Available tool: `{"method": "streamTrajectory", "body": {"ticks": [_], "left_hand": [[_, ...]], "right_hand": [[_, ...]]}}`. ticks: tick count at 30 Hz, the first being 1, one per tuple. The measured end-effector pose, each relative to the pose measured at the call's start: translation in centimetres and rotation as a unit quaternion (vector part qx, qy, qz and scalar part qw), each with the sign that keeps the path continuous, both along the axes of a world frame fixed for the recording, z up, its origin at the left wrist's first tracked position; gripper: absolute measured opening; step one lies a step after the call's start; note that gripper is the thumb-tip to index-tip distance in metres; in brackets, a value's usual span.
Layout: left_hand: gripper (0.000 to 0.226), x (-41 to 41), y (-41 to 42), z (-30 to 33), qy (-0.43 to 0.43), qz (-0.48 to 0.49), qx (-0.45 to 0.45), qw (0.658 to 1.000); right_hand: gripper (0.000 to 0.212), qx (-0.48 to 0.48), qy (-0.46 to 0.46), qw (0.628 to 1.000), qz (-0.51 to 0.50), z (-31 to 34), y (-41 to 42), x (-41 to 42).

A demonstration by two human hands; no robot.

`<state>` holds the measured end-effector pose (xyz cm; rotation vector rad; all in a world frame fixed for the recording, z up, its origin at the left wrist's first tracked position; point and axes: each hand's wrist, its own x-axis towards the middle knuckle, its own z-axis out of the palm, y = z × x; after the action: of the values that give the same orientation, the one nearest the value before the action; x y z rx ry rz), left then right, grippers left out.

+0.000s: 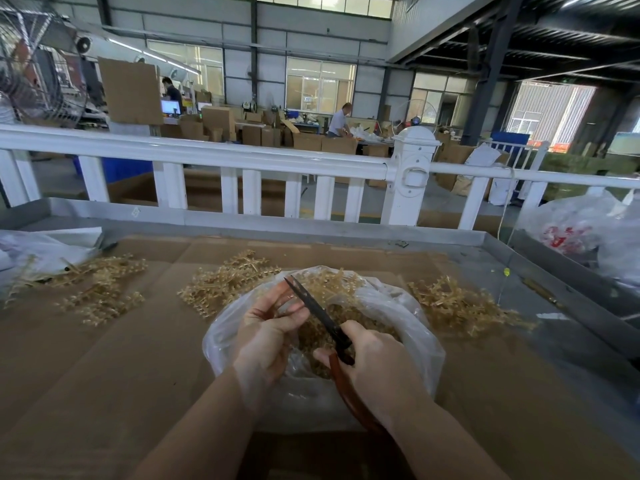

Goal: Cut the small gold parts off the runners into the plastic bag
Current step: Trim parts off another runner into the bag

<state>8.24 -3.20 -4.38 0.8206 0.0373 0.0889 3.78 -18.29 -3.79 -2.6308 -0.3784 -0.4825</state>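
A clear plastic bag (398, 306) sits open on the cardboard in front of me, with loose small gold parts (367, 327) inside. My right hand (377, 362) grips scissors (318, 313) with dark blades and red-brown handles, blades pointing up and left over the bag. My left hand (266, 334) pinches a thin runner (284, 299) just left of the blades, over the bag's mouth. Piles of gold runners lie around: one behind the bag (225, 282), one on the right (457, 306), one on the left (100, 282).
Brown cardboard (121, 358) covers a metal-rimmed table (554, 271). A white railing (242, 157) runs along the far edge. Plastic bags lie at the far left (41, 251) and right (581, 230). Two people work among cardboard boxes in the hall beyond.
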Motion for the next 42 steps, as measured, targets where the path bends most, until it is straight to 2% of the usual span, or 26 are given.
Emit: {"method": "streamTrajectory", "body": {"ticks": [6, 11, 14, 19, 25, 30, 32, 34, 38, 42], "left_hand": [[0.057, -0.5, -0.3, 0.1, 0.019, 0.002, 0.018, 1.0], [0.03, -0.8, -0.2, 0.0, 0.054, -0.008, -0.003, 0.999], [0.021, -0.8, -0.4, -0.1, 0.092, 0.008, 0.001, 0.996], [0.018, -0.5, -0.5, 0.0, 0.121, 0.004, -0.027, 0.992], [0.023, -0.7, -0.4, 0.0, 0.108, -0.053, -0.026, 0.992], [0.035, -0.7, -0.3, 0.3, 0.072, -0.079, -0.007, 0.994], [0.047, -0.7, -0.3, 0.5, 0.068, -0.084, 0.004, 0.994], [0.049, -0.8, -0.5, 0.6, 0.074, -0.097, 0.028, 0.992], [0.035, -1.0, -0.9, 0.8, 0.088, -0.104, 0.093, 0.986], [0.018, -0.7, -0.6, 1.2, 0.06, -0.088, 0.202, 0.974]], "right_hand": [[0.038, 0.008, 0.01, 1.0, 0.002, 0.0, -0.2, -0.1], [0.042, 0.009, 0.022, 1.0, 0.009, 0.3, -0.2, -0.3], [0.038, 0.043, 0.041, 0.998, 0.005, 0.4, -0.2, -0.4], [0.03, 0.064, 0.058, 0.996, 0.002, 0.6, -0.1, 0.0], [0.027, 0.087, 0.032, 0.996, 0.009, 0.9, 0.0, 0.0], [0.017, 0.219, 0.028, 0.975, 0.0, 1.5, 0.1, 0.5], [0.015, 0.262, 0.015, 0.965, -0.021, 1.5, 0.1, 1.0], [0.015, 0.295, 0.013, 0.955, -0.038, 1.7, 0.0, 1.6], [0.012, 0.32, 0.023, 0.946, -0.034, 2.0, -0.3, 2.3], [0.022, 0.321, 0.035, 0.946, -0.012, 2.0, -0.6, 2.8]]}}
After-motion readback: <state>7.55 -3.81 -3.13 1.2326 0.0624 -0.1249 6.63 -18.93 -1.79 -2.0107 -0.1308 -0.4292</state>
